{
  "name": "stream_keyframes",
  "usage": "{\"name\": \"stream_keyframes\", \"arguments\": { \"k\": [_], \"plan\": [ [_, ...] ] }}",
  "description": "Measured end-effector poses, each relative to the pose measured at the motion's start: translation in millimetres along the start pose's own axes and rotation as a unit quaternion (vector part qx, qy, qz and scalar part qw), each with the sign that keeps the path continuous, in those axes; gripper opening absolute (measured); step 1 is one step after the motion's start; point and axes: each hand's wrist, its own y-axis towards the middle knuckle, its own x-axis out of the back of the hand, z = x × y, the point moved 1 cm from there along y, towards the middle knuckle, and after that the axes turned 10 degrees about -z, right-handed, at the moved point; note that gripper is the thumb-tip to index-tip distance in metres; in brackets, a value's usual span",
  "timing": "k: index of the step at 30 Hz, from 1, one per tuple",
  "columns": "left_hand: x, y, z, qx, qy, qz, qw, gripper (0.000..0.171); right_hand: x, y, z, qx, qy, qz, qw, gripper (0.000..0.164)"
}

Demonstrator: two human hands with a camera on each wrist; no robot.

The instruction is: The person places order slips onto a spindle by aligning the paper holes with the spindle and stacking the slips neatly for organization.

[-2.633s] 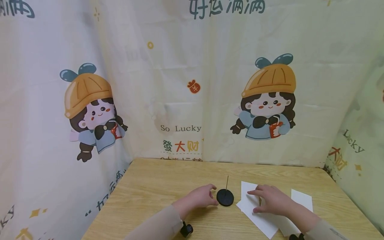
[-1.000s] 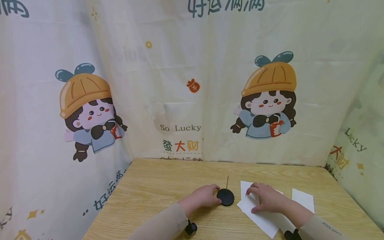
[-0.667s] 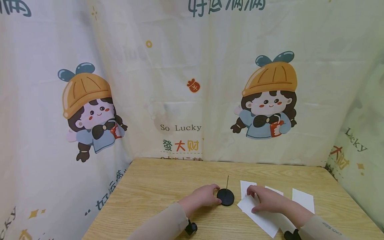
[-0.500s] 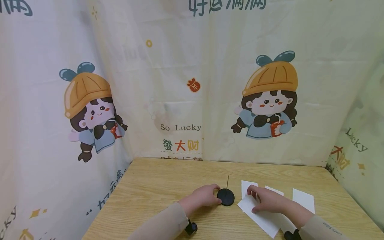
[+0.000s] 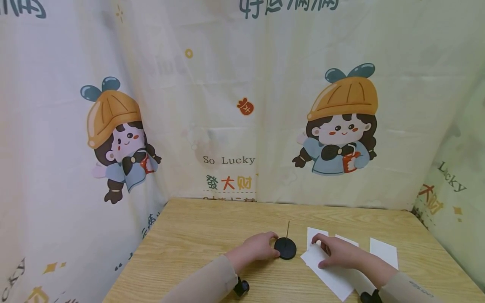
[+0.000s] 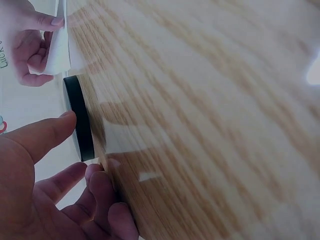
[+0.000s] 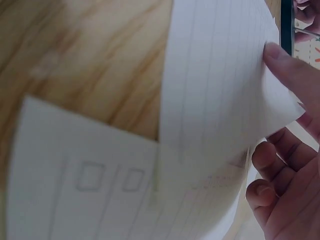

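My left hand (image 5: 255,247) holds the left rim of a paper spike (image 5: 286,249), a round black base with a thin upright rod. In the left wrist view the thumb lies on the edge of the black base (image 6: 80,122), with the other fingers curled below it. My right hand (image 5: 341,253) pinches a white ruled sheet of paper (image 5: 329,275) to the right of the spike. The right wrist view shows the thumb on top of that sheet (image 7: 215,75) and its corner raised, with curled fingers beneath. Another sheet with small printed boxes (image 7: 90,177) lies partly under it.
More white sheets lie around the right hand: one behind it (image 5: 313,235) and one further right (image 5: 384,250). All rest on a wood-grain table (image 5: 212,227). A printed curtain (image 5: 219,105) encloses the table's back and sides.
My left hand has moved right and taken hold of the spike's base, which it stood apart from earlier. My right hand's spread fingers have drawn together on the sheet.
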Motion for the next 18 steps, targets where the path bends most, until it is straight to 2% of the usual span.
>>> {"name": "stream_keyframes", "arguments": {
  "k": [8,18],
  "plan": [
    [-0.4,0.5,0.4,-0.007,0.003,-0.003,1.0000,0.052,2.8,-0.8,-1.2,-0.010,0.036,0.004,0.999,0.048],
    [0.7,-1.3,1.8,-0.017,-0.002,-0.001,0.9999,0.050,5.9,-5.0,-0.5,-0.014,0.102,-0.024,0.994,0.041]
  ]
}}
